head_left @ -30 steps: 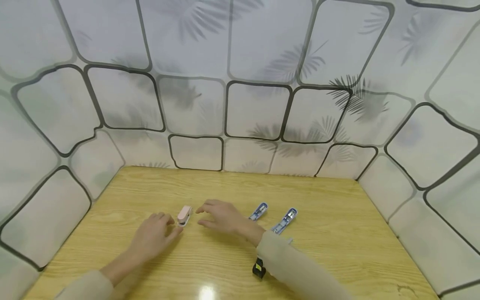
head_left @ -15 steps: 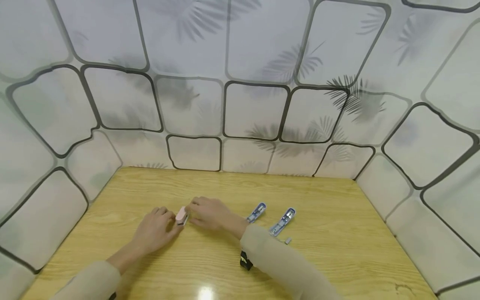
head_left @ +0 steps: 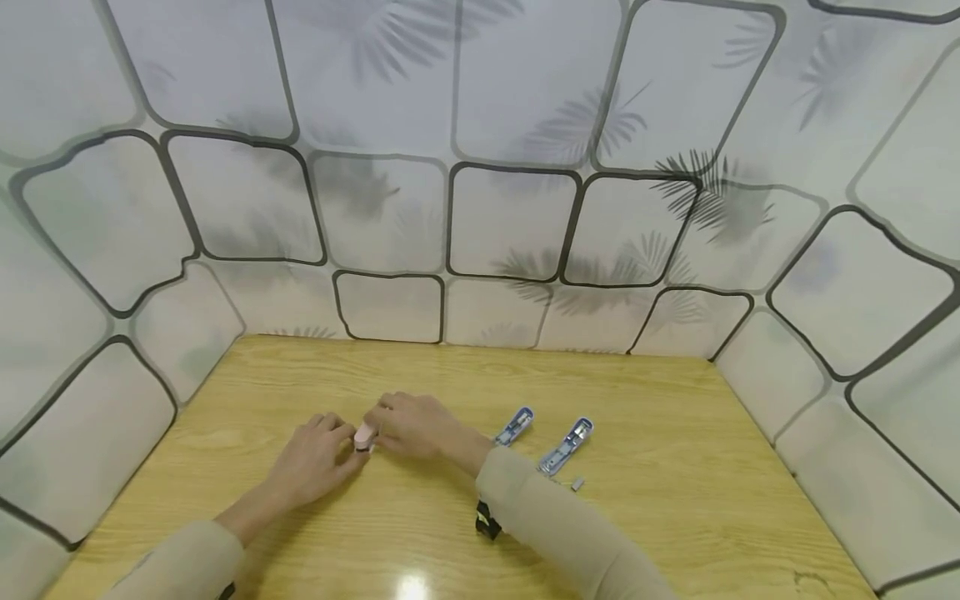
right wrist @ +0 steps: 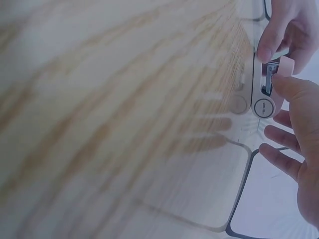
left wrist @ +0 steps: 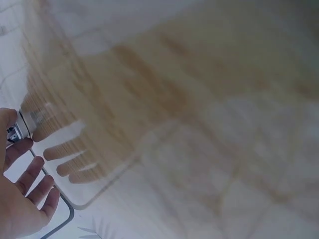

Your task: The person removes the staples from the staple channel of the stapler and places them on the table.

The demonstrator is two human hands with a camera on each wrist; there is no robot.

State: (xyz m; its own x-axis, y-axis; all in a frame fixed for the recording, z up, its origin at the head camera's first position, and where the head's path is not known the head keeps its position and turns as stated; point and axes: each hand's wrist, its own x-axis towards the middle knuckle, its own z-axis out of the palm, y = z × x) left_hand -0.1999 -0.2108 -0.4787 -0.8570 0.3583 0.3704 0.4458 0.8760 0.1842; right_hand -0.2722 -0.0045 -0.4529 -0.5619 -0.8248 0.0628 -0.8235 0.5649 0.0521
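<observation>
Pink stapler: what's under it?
The pink stapler rests on the wooden table, between left hand and right hand. Its underside and the contact patch are hidden by fingers.

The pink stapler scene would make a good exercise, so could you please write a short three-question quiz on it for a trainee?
1. True or false: both hands touch the pink stapler.
2. How many blue staplers lie on the wooden table? A) one B) two C) three
3. On which side of the right hand do the blue staplers lie?

Key:
1. True. The left hand and the right hand meet on it from either side, and the right wrist view shows fingertips from both hands on it.
2. B: the nearer blue stapler and the farther blue stapler.
3. On the person's right, apart from both hands.
</observation>
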